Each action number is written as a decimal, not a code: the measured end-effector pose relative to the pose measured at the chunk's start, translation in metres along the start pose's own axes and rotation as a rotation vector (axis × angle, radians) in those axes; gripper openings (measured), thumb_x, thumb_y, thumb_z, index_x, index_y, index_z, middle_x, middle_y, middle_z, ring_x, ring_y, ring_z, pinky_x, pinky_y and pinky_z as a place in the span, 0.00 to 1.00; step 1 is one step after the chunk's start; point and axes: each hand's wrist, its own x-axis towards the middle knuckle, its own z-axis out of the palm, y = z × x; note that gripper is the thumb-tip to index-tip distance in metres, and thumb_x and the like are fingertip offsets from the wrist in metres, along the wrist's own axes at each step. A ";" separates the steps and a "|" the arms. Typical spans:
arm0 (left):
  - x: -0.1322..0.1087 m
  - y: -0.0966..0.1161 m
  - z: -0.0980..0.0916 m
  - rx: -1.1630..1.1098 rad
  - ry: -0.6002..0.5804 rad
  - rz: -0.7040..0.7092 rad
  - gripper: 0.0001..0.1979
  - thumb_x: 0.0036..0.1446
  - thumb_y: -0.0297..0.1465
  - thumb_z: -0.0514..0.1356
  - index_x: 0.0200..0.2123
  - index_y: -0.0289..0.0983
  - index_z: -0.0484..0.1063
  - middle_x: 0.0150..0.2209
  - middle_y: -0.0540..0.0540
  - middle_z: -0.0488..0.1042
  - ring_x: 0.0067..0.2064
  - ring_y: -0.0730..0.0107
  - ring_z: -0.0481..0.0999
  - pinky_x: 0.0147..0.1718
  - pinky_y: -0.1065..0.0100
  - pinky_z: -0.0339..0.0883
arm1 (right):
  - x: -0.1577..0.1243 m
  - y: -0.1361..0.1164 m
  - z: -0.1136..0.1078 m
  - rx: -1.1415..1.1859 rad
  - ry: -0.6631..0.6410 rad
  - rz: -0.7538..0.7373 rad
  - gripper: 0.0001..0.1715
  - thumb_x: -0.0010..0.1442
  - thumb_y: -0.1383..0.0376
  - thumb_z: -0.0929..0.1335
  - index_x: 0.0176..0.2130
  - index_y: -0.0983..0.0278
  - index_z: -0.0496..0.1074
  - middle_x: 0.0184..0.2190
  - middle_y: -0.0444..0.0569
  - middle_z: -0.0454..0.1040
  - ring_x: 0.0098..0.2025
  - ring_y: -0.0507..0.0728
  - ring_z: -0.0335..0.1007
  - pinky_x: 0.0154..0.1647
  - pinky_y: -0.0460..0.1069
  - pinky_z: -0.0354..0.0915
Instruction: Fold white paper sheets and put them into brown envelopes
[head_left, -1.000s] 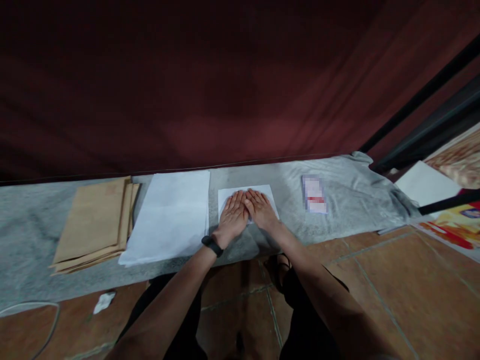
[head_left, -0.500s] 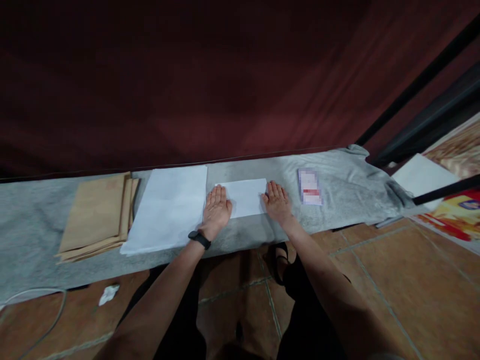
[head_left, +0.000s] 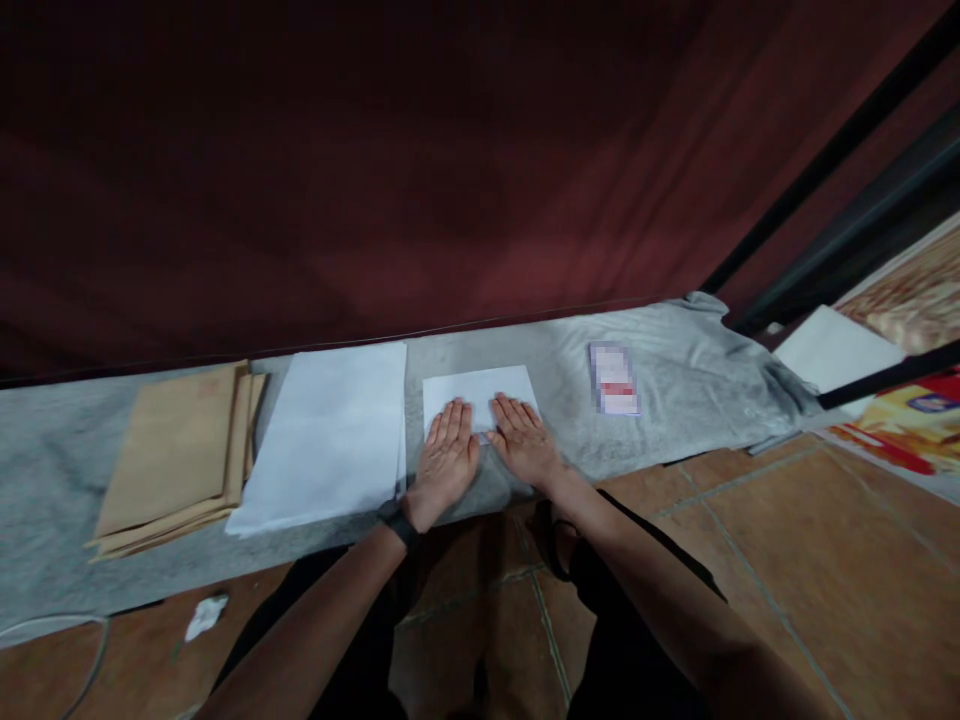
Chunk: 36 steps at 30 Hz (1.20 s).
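A small white sheet of paper (head_left: pixel 477 385), perhaps folded, lies flat on the grey cloth in front of me. My left hand (head_left: pixel 448 450) rests palm down over its near left part, fingers stretched out flat. On the near right part lies my right hand (head_left: pixel 523 440), also flat, with its fingers pointing away and inward. The two hands are close together and grip nothing. Just left of them is a stack of larger white paper sheets (head_left: pixel 330 430). Farther left sits a pile of brown paper envelopes (head_left: pixel 172 450).
A grey cloth (head_left: pixel 555 350) covers the long narrow surface. To the right lies a blurred-out white and red item (head_left: pixel 616 380). Behind hangs a dark red curtain (head_left: pixel 450 180). A black pole (head_left: pixel 832 150) slants at the right. On the tiled floor is a crumpled white scrap (head_left: pixel 205 617).
Both hands have slid from the paper's left and right ends inward and toward me, onto its near edge. The view has shifted slightly.
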 end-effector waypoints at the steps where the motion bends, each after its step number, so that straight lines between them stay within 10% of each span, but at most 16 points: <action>1: -0.002 -0.003 0.000 0.002 0.009 -0.008 0.30 0.68 0.32 0.42 0.69 0.25 0.51 0.71 0.32 0.51 0.73 0.56 0.46 0.70 0.51 0.46 | -0.003 0.004 0.000 -0.015 0.009 0.017 0.35 0.73 0.53 0.55 0.71 0.69 0.51 0.71 0.54 0.50 0.73 0.60 0.46 0.72 0.58 0.44; 17: -0.014 -0.022 -0.010 0.106 0.019 -0.198 0.30 0.67 0.32 0.45 0.66 0.18 0.55 0.69 0.26 0.54 0.71 0.46 0.52 0.67 0.48 0.52 | -0.027 0.048 -0.016 -0.143 0.064 0.175 0.32 0.72 0.60 0.56 0.68 0.74 0.56 0.69 0.61 0.57 0.70 0.65 0.52 0.69 0.61 0.52; 27: -0.015 0.015 -0.010 0.014 0.003 0.152 0.28 0.68 0.30 0.44 0.69 0.29 0.54 0.71 0.38 0.53 0.73 0.57 0.46 0.70 0.51 0.47 | -0.013 0.007 -0.022 -0.024 0.003 -0.028 0.32 0.73 0.57 0.54 0.70 0.68 0.53 0.71 0.54 0.51 0.72 0.60 0.47 0.71 0.57 0.49; 36: -0.018 0.000 -0.003 0.036 -0.006 0.009 0.30 0.68 0.33 0.45 0.68 0.24 0.52 0.70 0.31 0.52 0.73 0.54 0.47 0.69 0.52 0.49 | -0.024 0.025 -0.011 -0.087 -0.020 0.024 0.36 0.73 0.53 0.55 0.70 0.70 0.51 0.71 0.56 0.50 0.72 0.61 0.47 0.72 0.59 0.46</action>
